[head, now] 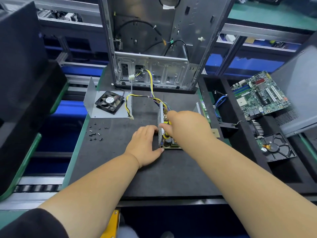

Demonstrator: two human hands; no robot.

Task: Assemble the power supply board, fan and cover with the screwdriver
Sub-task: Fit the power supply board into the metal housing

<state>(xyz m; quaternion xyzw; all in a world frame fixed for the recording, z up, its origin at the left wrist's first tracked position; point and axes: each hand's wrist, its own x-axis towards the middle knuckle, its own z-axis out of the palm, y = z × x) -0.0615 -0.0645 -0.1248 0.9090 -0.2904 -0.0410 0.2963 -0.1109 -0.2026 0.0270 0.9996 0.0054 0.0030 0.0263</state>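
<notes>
The power supply board (173,146) lies in its perforated metal housing (160,122) at the middle of the black mat, with yellow and black wires (152,97) running back from it. My right hand (187,126) grips a yellow-and-black screwdriver (166,134), its tip down at the board's near left corner. My left hand (145,145) presses against the housing's left side, thumb at the near corner. The black fan (109,102) rests on the bent metal cover (101,112) at the back left. Loose screws (96,133) lie scattered on the mat to the left.
An open computer case (154,48) stands upright at the back of the mat. A motherboard (259,95), blue cables (220,100) and a hard drive (276,146) sit in black trays on the right. A memory stick (205,109) lies by the mat's right edge.
</notes>
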